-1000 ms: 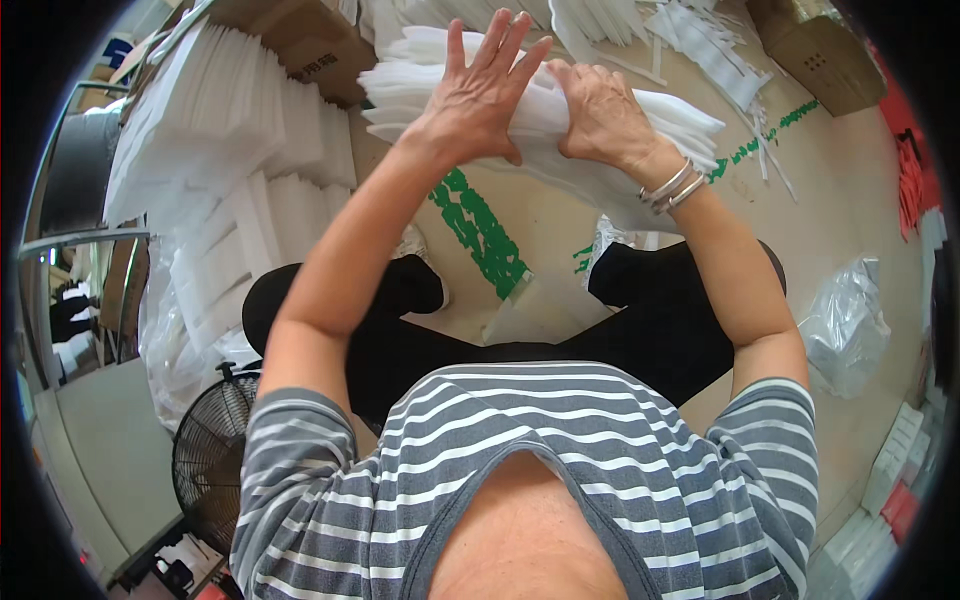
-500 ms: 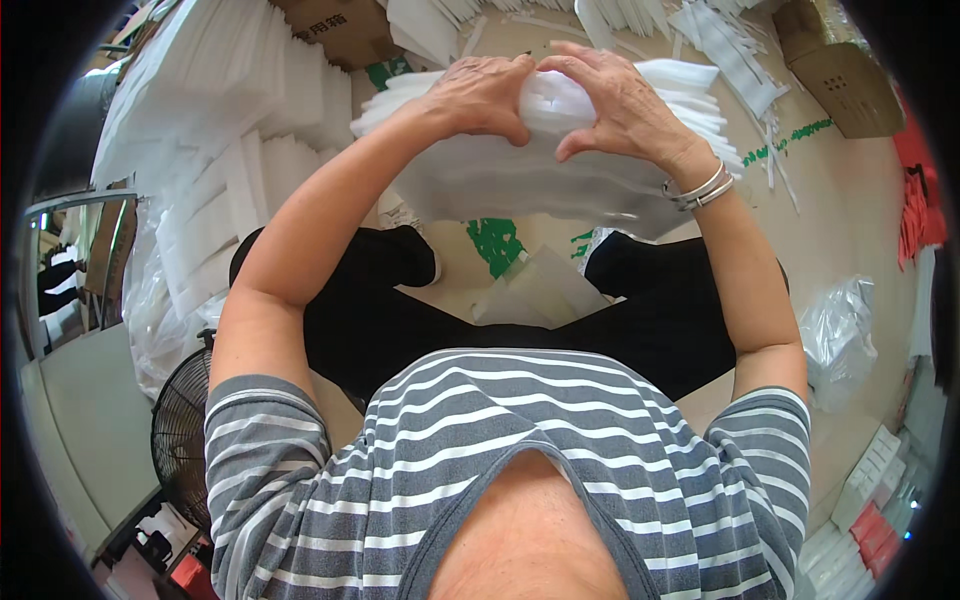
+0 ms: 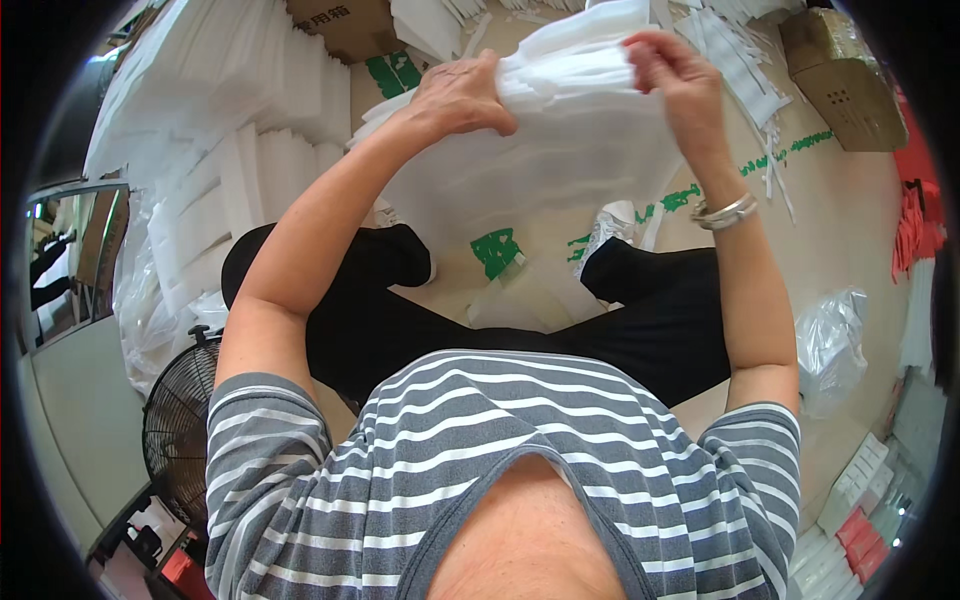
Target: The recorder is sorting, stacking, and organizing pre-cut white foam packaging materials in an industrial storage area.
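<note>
A stack of thin white foam sheets (image 3: 540,165) hangs bent across both hands in front of my knees, its right end tilted upward. My left hand (image 3: 462,97) is closed on the left part of the stack, its thumb pressed over the near side. At the right end of the sheets is my right hand (image 3: 685,95), its fingers curled in at their edges and a little blurred by motion. A silver bangle (image 3: 725,212) circles the right wrist. The fingertips' exact hold is hard to make out.
Tall piles of white foam sheets (image 3: 215,100) stand at the left, near a cardboard box (image 3: 350,28). Another box (image 3: 845,85) sits at the far right. A black fan (image 3: 180,425) stands by my left elbow; a clear plastic bag (image 3: 832,345) lies on the right.
My right hand has moved right, away from my left, and its fingers have curled. The stack's right end has risen and its layers have fanned. My left hand has shifted slightly left.
</note>
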`<state>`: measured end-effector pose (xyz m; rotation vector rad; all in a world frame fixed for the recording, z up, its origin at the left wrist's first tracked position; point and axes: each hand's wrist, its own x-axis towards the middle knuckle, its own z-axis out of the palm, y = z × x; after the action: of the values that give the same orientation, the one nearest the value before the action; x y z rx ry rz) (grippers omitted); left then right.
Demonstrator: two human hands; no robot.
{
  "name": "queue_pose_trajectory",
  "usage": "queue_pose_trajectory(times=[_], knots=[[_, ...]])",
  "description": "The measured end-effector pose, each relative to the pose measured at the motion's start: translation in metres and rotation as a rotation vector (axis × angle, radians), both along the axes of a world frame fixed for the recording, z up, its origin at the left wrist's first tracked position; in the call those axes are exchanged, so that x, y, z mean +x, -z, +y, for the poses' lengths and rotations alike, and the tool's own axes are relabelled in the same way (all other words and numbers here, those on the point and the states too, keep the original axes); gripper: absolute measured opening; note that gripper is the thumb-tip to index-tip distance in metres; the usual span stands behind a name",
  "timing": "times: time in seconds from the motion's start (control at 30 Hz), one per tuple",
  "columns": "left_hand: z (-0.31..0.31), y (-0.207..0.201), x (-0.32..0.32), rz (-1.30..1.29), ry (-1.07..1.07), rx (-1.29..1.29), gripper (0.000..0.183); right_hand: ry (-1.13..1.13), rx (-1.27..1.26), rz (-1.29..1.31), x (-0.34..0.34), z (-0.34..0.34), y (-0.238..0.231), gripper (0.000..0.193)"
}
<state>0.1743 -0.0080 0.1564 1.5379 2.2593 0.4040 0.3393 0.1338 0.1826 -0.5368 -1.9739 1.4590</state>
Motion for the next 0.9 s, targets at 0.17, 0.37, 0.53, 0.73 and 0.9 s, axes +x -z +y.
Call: queue_pose_trajectory(times=[0.17, 0.37, 0.53, 0.73, 0.9], knots=[[-0.001, 0.004, -0.017, -0.049, -0.224, 0.145, 0.057, 0.221, -0.246, 0.307, 0.026, 0.074, -0.01, 0.02], [-0.008, 0.007, -0.05, -0.848, -0.437, 0.318, 0.043, 0.441, 0.377, -0.914, 0.024, 0.076, 0.032, 0.067], [-0.006, -0.015, -0.02, -1.236, -0.525, 0.43, 0.032, 0.004, -0.381, -0.465, 0.014, 0.06, 0.066, 0.07], [-0.016, -0.004, -0.022, -1.47, -0.561, 0.403, 0.036, -0.065, -0.722, -0.142, 0.01, 0.052, 0.062, 0.053], [-0.019, 0.005, -0.03, -1.35, -0.516, 0.364, 0.04, -0.233, -0.598, -0.18, 0.013, 0.034, 0.023, 0.064]])
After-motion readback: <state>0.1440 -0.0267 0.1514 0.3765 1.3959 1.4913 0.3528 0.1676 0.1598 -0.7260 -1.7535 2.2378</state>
